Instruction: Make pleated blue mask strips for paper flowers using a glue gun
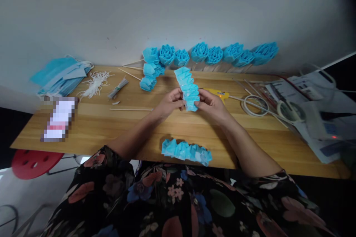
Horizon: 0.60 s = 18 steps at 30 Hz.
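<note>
Both my hands hold one pleated light-blue strip (187,84) over the middle of the wooden table (91,122). My left hand (170,103) pinches its near end from the left, and my right hand (210,104) grips the same end from the right. The strip's far end points away toward the wall. A second folded blue strip (185,151) lies flat near the table's front edge, just below my hands.
Blue fabric roses (167,54) on sticks line the wall, more of them to the right (236,53). A stack of blue face masks (60,74), white ear loops (95,83), a skewer (130,109), a yellow glue gun (219,94), tape rolls (286,109) and papers surround the work spot. A red stool (32,163) stands at the left.
</note>
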Tool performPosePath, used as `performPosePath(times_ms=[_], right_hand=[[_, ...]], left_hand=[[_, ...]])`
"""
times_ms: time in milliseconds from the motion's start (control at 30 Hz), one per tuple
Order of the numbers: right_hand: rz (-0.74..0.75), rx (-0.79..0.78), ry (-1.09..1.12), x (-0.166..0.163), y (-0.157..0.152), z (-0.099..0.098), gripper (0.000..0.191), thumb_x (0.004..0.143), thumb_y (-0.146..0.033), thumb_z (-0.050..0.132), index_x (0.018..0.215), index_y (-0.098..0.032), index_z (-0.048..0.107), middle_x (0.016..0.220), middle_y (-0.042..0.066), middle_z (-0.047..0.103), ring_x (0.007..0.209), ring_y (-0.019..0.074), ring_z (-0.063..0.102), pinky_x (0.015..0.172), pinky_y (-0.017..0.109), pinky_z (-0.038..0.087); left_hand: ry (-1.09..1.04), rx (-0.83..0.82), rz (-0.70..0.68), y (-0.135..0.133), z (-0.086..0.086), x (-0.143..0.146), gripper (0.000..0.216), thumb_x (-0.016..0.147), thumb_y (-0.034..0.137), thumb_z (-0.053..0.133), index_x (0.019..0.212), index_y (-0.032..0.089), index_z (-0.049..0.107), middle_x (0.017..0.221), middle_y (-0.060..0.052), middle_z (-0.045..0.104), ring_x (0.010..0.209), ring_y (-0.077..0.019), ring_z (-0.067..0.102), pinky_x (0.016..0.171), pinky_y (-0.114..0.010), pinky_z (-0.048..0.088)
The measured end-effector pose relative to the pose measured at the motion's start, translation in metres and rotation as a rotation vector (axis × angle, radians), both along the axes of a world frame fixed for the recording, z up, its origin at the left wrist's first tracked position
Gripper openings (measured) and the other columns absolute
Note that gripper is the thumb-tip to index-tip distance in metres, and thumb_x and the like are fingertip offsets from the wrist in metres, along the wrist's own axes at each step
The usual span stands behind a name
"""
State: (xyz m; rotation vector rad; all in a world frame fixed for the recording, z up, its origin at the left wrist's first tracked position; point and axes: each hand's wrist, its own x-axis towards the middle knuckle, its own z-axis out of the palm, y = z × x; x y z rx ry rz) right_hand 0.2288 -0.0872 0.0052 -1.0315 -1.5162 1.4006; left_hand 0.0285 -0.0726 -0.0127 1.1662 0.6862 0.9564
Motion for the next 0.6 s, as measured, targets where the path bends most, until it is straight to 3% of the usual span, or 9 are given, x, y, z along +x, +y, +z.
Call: performPosePath(times_ms=[167,367,600], right_hand=[[-0.028,-0.08,0.011,0.0034,-0.0009,0.003,0.056,0.079,-0.054,0.076,0.125,-0.022,0.069,0.1,0.006,0.073,0.088,0.0223,0.066,0.073,0.035,0.054],[0.065,-0.033,0.048,0.0004,-0.0006,0.004,0.053,0.077,-0.052,0.08,0.121,-0.023,0.07,0.104,0.006,0.075,0.093,0.0236,0.068,0.083,0.037,0.054],[0.067,-0.012,0.014,-0.0002,0.0012,-0.0016,0.053,0.075,-0.046,0.082,0.121,-0.023,0.068,0.104,0.005,0.074,0.091,0.0216,0.067,0.079,0.035,0.055]], left_hand=[[-0.009,0.017,-0.037,0.0019,0.0012,-0.0037,0.042,0.073,0.031,0.081,0.106,0.018,0.06,0.08,0.001,0.065,0.065,-0.0108,0.06,0.061,-0.024,0.045],[0.058,0.001,-0.071,0.001,0.0033,-0.0049,0.047,0.072,0.025,0.08,0.114,0.015,0.061,0.082,0.0,0.064,0.069,-0.0127,0.061,0.063,-0.026,0.047],[0.088,0.009,-0.107,0.0003,0.003,-0.0041,0.046,0.072,0.027,0.08,0.113,0.016,0.063,0.085,-0.003,0.067,0.072,-0.0129,0.061,0.064,-0.025,0.048]])
